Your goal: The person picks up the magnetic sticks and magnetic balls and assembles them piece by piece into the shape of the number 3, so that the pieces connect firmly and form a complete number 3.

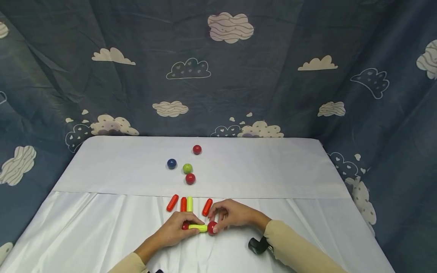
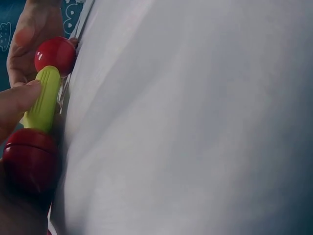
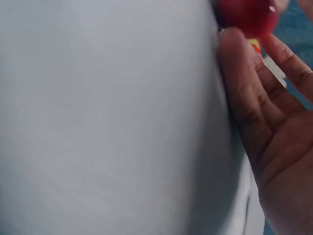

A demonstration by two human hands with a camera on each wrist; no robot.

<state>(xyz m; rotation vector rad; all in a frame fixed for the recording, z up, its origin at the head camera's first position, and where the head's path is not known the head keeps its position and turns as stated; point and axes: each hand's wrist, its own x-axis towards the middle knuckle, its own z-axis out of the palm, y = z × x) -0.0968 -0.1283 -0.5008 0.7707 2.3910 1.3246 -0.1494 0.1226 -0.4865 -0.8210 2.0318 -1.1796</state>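
Note:
My left hand pinches a ribbed yellow-green rod, thumb along its side. Red balls sit at both ends of this rod. The left-end red ball, with a groove round it, lies close under my left palm and is partly hidden in the head view. At the right end, my right hand holds the other red ball between thumb and fingers. In the left wrist view that red ball meets the rod's tip. The right wrist view shows my thumb right at the ball.
Beyond my hands lie three red rods, one of them tilted at the left, and another yellow-green rod. Farther back are a blue ball, a green ball and two red balls. White cloth covers the table.

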